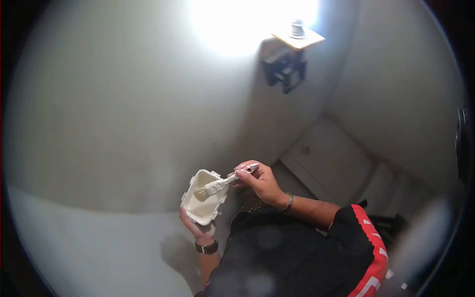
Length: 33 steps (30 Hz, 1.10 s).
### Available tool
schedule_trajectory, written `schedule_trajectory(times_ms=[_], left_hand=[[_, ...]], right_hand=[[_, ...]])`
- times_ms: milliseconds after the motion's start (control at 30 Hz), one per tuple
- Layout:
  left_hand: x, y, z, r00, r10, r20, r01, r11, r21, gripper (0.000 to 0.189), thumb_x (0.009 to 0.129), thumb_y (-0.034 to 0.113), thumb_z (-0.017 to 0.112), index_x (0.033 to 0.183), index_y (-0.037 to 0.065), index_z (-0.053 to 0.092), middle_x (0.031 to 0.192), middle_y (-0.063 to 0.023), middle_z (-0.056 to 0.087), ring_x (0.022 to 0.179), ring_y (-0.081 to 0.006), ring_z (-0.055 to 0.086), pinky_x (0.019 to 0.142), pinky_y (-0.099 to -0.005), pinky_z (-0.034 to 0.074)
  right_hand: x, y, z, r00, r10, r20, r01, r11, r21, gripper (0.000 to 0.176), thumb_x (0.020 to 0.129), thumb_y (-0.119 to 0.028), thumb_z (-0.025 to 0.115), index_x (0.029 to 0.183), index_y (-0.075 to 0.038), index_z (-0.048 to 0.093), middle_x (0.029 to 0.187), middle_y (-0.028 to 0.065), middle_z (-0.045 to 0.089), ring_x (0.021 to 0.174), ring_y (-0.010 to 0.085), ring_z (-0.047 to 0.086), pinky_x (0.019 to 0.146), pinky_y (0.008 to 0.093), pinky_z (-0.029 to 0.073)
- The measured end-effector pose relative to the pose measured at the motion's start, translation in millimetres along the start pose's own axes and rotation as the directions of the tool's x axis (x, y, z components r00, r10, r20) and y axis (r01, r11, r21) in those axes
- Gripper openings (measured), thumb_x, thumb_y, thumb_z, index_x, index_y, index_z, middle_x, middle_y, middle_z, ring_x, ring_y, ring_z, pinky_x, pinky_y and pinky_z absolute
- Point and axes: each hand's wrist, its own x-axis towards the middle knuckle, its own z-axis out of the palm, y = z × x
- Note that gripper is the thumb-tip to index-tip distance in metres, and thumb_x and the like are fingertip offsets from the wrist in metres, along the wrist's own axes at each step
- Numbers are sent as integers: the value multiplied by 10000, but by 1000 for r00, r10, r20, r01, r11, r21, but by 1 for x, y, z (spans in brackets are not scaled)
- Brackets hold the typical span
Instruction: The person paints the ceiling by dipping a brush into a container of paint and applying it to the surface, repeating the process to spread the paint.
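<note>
A: Which step is going on here?

B: I'd say the brush (217, 187) is being loaded. The right hand (261, 182) is gripping its handle, fingers closed around it. The bristles are lying over the open top of the white tub (204, 208), either touching the paint or just above it; I can't tell which.

A: And where is the tub sitting?

B: The left hand (198, 228) is cupping it from below, fingers curled around its base, and holding it up in front of the chest, near the pale wall (123, 109).

A: What is the next move calling for?

B: Probably wiping the bristles against the tub's rim so nothing drips, with the tub held level.

A: Is any writing showing?

B: White marks are showing on the red sleeve (368, 247), but they're too small to read. The tub and brush are coated in paint, and no label is showing on either.
</note>
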Motion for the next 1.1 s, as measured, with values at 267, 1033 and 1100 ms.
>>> schedule_trajectory(times_ms=[267,1033,1100], left_hand=[[8,2,-1,991,-130,29,127,989,73,653,875,583,428,1365,152,427,1285,-103,533,1020,-315,619,553,-425,568],[11,80,-9,818,-444,366,398,896,199,581,953,423,444,1363,12,422,1301,-155,543,1160,-246,568,989,-378,464],[5,85,-4,841,-402,362,361,916,176,582,954,418,448,1366,9,417,1289,-155,552,1148,-244,575,988,-375,465]], right_hand=[[-27,-22,5,994,-8,-105,17,996,82,176,941,-116,604,1062,8,573,1012,84,645,947,156,643,846,311,556],[-44,-101,99,624,-135,770,775,226,-589,285,817,-127,680,1091,-115,605,1104,93,663,1010,248,662,835,347,571],[-38,-103,101,587,-70,807,802,188,-567,215,830,-134,686,1038,-112,636,1103,88,669,992,257,670,800,335,571]])
